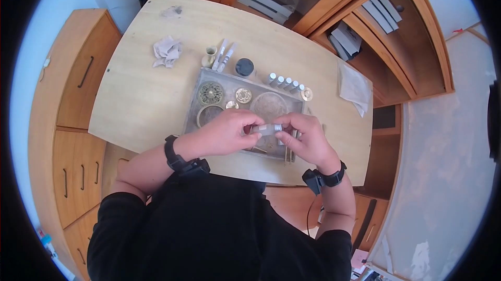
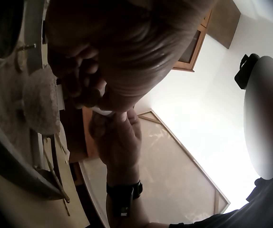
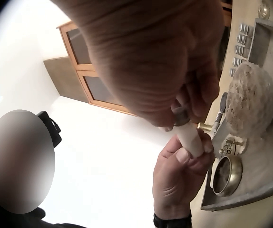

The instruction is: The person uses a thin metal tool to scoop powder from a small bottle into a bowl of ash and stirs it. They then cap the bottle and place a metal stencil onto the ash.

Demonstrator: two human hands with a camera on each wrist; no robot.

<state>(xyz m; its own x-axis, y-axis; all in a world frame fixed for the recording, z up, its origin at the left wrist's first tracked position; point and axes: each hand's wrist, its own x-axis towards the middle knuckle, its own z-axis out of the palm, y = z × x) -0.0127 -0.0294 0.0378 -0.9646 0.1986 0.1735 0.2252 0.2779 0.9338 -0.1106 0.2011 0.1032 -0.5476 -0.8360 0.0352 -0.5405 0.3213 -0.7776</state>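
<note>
A small pale vial (image 1: 267, 129) with a silver screw cap (image 3: 180, 116) is held sideways over the grey tray (image 1: 194, 104). My left hand (image 1: 227, 132) grips the vial's body between thumb and fingers. At the other end, my right hand (image 1: 310, 137) pinches the cap. Behind the hands in the tray lies a rough, pale round piece (image 1: 270, 103). A brass bowl (image 3: 228, 175), an openwork lid (image 1: 211, 93) and a pierced brass disc (image 1: 243, 95) sit on the tray's left side. Slim brass tools (image 1: 288, 154) lie at its near right.
Several silver-capped vials (image 1: 284, 81) stand in a row behind the tray. Also there are a dark round jar (image 1: 244, 66), white tubes (image 1: 224, 57) and a brass vase (image 1: 209, 56). Crumpled tissue (image 1: 167, 51) lies far left, a folded cloth (image 1: 355, 88) far right.
</note>
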